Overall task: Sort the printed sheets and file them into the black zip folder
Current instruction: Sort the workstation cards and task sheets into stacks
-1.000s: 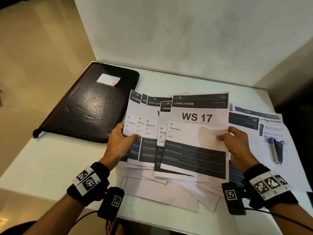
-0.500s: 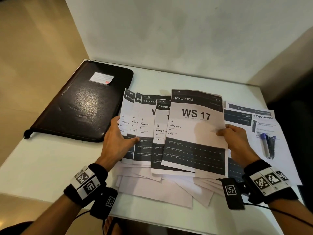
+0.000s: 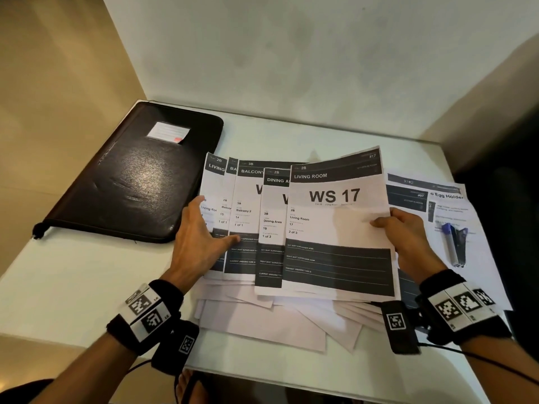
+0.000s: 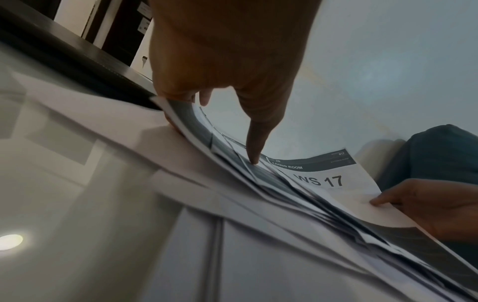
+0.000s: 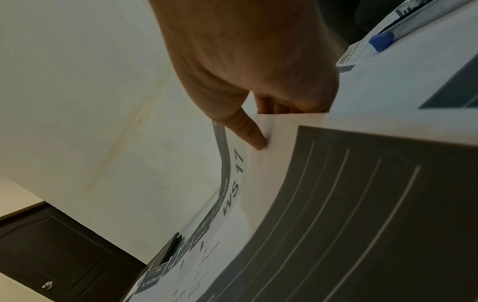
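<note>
I see a white table (image 3: 87, 275) set into a corner, walls at the far side and the right. Bare surface lies to my left front, below the black zip folder (image 3: 131, 182). The folder lies flat and closed at the far left, long axis running diagonally from near-left to far-right, zip pull at its near-left corner, a label near its far end.

Printed sheets (image 3: 248, 217) are fanned mid-table, headers toward the far wall, long axes roughly near-to-far, each overlapping the next to the right. Frontmost is the WS 17 sheet (image 3: 335, 228), headed LIVING ROOM, its far right corner curling up. Blank-side papers (image 3: 262, 322) spread beneath, reaching close to the near table edge.

Left hand (image 3: 201, 243): thumb pressing on the fan's face, fingers going behind the left edge of the sheets. Right hand (image 3: 405, 237): thumb on top, fingers beneath, pinching the WS 17 sheet's right edge.

To the right, more printouts (image 3: 455, 217) carry a blue-capped pen (image 3: 450, 243), close to the right table edge.
</note>
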